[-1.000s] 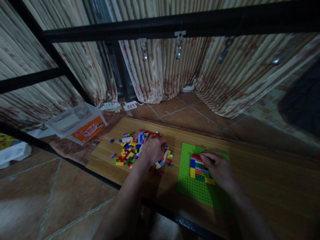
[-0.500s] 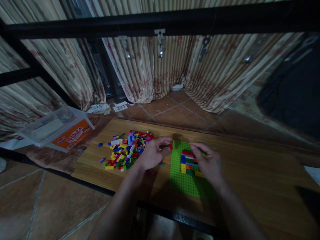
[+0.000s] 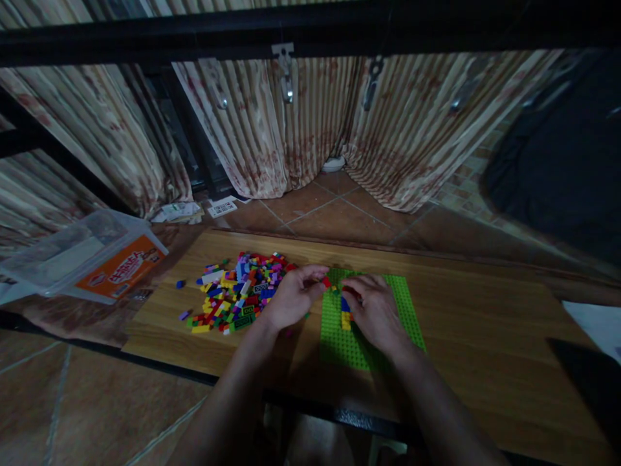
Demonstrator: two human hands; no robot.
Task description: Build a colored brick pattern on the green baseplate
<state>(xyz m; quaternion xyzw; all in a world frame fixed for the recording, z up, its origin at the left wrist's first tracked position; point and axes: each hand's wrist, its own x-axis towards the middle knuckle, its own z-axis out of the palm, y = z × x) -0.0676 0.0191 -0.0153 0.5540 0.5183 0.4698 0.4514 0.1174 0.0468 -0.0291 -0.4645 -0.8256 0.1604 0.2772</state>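
Note:
My left hand (image 3: 294, 296) pinches a small red brick (image 3: 326, 282) between thumb and fingertips at the left edge of the green baseplate (image 3: 334, 346). Across from it, my right hand (image 3: 373, 309) is over the baseplate, its fingers curled and closed near the blue and yellow bricks (image 3: 346, 318) built on the plate. Whatever is between those fingertips is hidden. Most of the brick build lies under my right hand. A heap of loose coloured bricks (image 3: 228, 299) is spread to the left of my left hand.
The wooden table (image 3: 480, 330) carries the baseplate and heap. A clear plastic box (image 3: 87, 249) with an orange label stands beyond its left end. A blue brick (image 3: 180, 284) lies apart from the heap. White paper (image 3: 592, 323) is at the right.
My right hand has moved left across the baseplate, towards my left hand, and now covers most of the build. My left hand still holds the red brick. The view has shifted slightly.

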